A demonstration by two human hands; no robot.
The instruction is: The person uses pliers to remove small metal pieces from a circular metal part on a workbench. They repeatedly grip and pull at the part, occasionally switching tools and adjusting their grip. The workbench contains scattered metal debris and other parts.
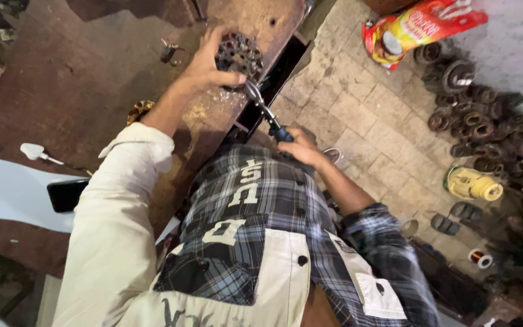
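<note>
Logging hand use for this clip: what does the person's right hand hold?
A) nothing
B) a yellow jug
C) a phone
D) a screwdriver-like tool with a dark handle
D: the right hand grips the tool's dark handle, its metal shaft reaching to the round metal part under the left hand.

From my view, my left arm stretches up toward twelve o'clock, its pale sleeve pushed back to the elbow and the forearm bare. My left hand [210, 63] is at the far end, fingers spread and curled in a grip, thumb pointing toward three o'clock. My right arm bends at the elbow, plaid sleeve rolled above it. My right hand [301, 148] sits lower, toward five o'clock of the left, closed in a fist.
</note>
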